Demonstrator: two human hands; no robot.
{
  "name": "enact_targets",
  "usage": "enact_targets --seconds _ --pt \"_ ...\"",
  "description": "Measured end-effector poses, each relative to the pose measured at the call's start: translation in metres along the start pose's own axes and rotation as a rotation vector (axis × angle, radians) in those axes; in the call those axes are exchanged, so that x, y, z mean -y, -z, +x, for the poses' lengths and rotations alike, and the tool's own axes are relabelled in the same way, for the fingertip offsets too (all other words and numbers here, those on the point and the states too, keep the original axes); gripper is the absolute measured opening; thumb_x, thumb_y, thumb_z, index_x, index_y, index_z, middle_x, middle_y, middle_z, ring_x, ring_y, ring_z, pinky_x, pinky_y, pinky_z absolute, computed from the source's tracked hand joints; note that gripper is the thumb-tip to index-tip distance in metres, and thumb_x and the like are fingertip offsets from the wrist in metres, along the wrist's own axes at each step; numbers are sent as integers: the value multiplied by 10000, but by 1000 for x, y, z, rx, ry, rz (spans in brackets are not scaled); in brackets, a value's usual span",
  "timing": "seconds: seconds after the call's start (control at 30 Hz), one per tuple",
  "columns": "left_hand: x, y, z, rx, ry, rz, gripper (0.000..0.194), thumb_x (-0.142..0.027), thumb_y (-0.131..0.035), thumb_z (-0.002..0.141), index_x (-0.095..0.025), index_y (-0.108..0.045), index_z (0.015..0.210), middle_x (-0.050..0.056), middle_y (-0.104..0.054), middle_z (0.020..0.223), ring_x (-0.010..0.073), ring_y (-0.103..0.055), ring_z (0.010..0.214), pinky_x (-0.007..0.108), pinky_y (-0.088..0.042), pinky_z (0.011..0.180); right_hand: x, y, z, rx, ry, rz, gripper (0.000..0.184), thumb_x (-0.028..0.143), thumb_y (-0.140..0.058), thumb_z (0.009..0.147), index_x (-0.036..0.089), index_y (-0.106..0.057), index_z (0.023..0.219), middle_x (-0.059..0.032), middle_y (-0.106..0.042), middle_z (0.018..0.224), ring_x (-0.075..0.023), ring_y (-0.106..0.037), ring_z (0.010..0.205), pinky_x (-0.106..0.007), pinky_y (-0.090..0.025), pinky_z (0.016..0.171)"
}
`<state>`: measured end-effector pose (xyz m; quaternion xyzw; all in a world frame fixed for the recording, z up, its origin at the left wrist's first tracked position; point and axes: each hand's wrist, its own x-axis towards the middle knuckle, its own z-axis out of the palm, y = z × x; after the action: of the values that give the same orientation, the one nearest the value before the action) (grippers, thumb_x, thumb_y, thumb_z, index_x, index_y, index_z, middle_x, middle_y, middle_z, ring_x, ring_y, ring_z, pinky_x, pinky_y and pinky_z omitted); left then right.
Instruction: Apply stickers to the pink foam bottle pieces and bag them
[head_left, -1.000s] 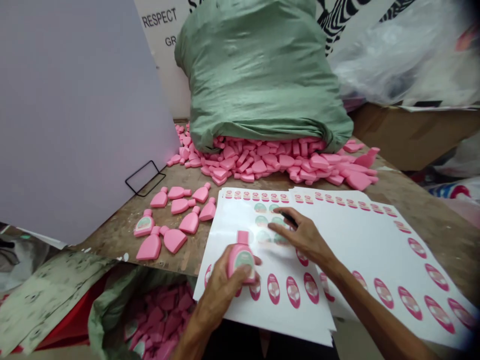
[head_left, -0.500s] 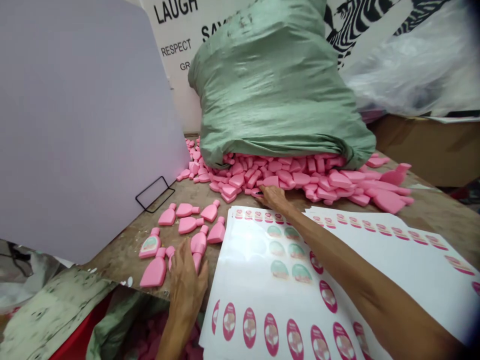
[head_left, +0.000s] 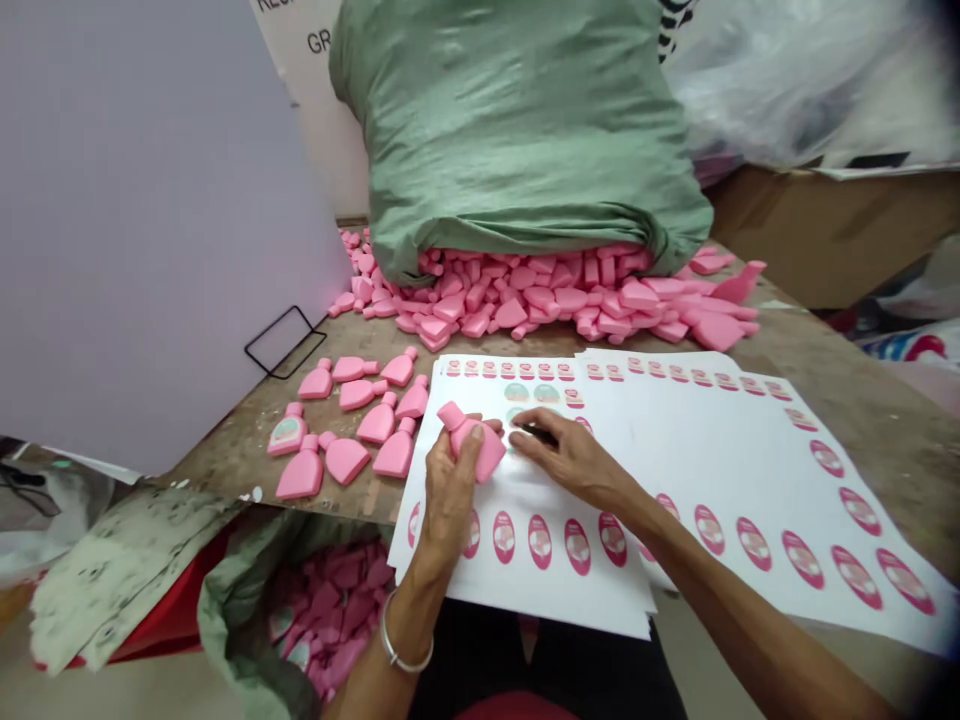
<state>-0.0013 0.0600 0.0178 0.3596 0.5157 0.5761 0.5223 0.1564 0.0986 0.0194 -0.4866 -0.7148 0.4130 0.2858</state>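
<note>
Pink plastic bottle blank over white label sheet.
Neck points upper left, long axis diagonal; left hand grips body; right hand half-curled, pinching small dark item.

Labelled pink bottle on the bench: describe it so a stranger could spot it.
From the big green woven sack, drop to the wooden workbench in front. Left of the white label sheets lies a group of flat pink bottles. The leftmost bottle, unlike its bare neighbours, carries a green oval label.
</note>
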Motion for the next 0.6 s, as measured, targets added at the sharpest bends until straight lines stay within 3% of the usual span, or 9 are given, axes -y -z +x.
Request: enact_targets --seconds 0.1,0.23,0.33,0.43,0.6 --pt "3 3 -9 29 68 50 369 -431 -605 819 -130 -583 1031 118 -699 974 165 -665 693 289 -526 681 -28 3 -12 -228 -41 -293 269 434 -418 913 208 -544 986 -36 -631 823 -177 -555 726 -309 -402 665" --pt "8 -3 -10 102 165 120 344 -407 -679 750 -136 -590 942 55 -659 831 151 -644 616 258 -519 574 -51 -1 -11 -310 140 -580 182 319 -429 915 194 -555 874 -57 -637 808 -198 -537 757 -326 -363 697" --pt "15 -7 -5 116 136 151 357 -424 -688 736 -138 -620 938 -2 -581 707 140 -628 591 225 -500 536 -55 -7 -9 -350 213 -721 207 304 -416 931 185 -569 859 -61 -638 796 -201 -527 771 -326 -329 698" --pt "23 -6 -1 121 101 166 397 -477 -636 775 -137 -621 980 3 -581 724 135 -623 581 227 -504 534 -54 -9 -9 -372 222 -780 215 288 -408 936 181 -574 850 -66 -635 788 -201 -520 776 -326 -309 697" --pt "26 -2 0 138 87 206 411 -512 -581 813 -158 -622 1019 10 -599 741 146 -628 605 245 -511 568 -53 -5 -7 -334 198 -689 166 274 -453 902 195 -554 797 -41 -633 746 -181 -513 723 -311 -311 687"
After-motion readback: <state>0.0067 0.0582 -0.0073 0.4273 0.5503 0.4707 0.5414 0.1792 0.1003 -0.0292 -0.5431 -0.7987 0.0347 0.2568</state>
